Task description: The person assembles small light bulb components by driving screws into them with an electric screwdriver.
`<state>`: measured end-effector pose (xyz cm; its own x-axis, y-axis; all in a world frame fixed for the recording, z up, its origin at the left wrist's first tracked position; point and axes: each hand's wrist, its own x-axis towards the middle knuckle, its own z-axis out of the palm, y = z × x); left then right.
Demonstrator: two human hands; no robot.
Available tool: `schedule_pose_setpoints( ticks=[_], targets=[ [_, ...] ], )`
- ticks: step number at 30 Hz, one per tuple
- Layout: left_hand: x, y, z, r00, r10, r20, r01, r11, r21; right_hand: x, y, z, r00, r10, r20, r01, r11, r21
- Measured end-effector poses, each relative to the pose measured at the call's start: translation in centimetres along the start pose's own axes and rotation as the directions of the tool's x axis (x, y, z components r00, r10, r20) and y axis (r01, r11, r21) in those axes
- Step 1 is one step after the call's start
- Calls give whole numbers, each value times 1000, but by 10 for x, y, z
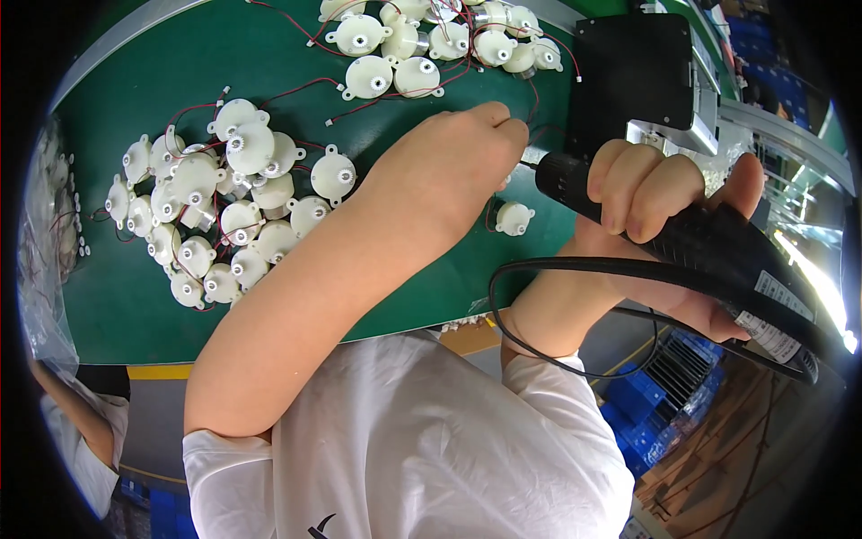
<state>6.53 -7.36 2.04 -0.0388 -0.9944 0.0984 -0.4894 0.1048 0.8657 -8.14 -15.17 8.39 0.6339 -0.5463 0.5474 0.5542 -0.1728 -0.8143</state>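
Your green bench (pixel 135 305) carries everything here, and its near edge runs just above your white shirt. A black box (pixel 633 76) sits at the far right corner, close enough that your tool reaches it without stretching. The big heap of white round motors (pixel 211 216) with red wires lies toward the left edge, and a second heap (pixel 422 45) lies along the far edge; they look like two separate batches, though which is which cannot be told.

Your right hand (pixel 664 193) is wrapped tight around a black powered driver (pixel 682 238), fingers curled over its barrel, its black cable (pixel 539 269) looping down past your wrist. The tip points left toward your left hand (pixel 449 166), probably so that hand can steady the work under it. Your left hand is curled, fingertips pinched together at the tip, but whatever it grips is hidden beneath it. One lone motor (pixel 514 217) rests just below, between your hands.
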Motion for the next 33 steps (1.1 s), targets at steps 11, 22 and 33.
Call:
schedule_pose_setpoints(
  ticks=[11,22,33],
  targets=[
    [-1,-1,2,998,55,-42,-51,993,104,0,0,2,1000,2,5,-1,1000,-22],
    [-1,-1,2,998,44,-35,-41,996,78,1,2,4,1000,-23,-6,23,1000,0],
    [-1,-1,2,998,44,-45,-40,996,82,7,3,-1,1000,-16,17,16,1000,-3]
  ],
)
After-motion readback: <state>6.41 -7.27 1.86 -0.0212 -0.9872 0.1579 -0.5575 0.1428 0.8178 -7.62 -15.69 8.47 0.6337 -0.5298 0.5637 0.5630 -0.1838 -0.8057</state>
